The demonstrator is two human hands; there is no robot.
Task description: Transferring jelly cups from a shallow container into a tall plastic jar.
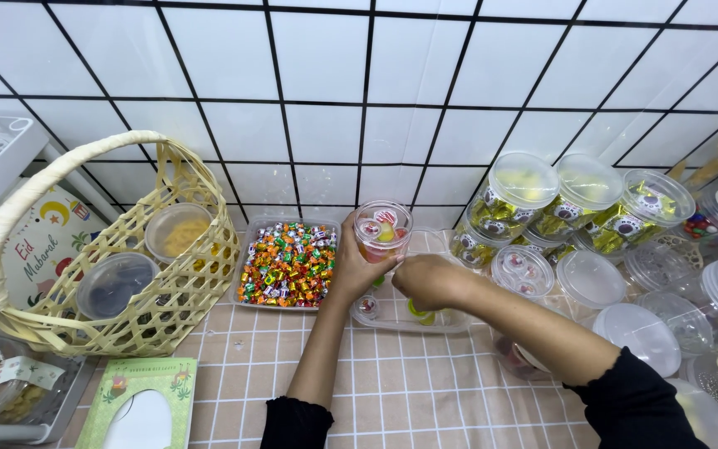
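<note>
the left hand (351,270) is wrapping its fingers around a small clear plastic jar (382,229), holding it upright just above a shallow clear tray (442,320) on the desk (376,391). the jar is showing red, white and yellow sweets inside, and it looks open at the top. the right hand (430,281) is curling closed right beside the jar, knuckles up; whether it is pinching a sweet underneath, i cannot tell.

judging by the thin clear walls, this jar is looking light and a little springy, so a hard squeeze could be bending it. the smooth plastic is likely slippery, and with no lid on, any tilt risks spilling. gripping around the middle of the wall, as the left hand is doing, seems the safe place.

left of the tray, a clear box of bright wrapped candies (287,263) is sitting beside a woven basket (85,274). lidded jars of gold-wrapped sweets (571,208) are stacking up on the right.
</note>
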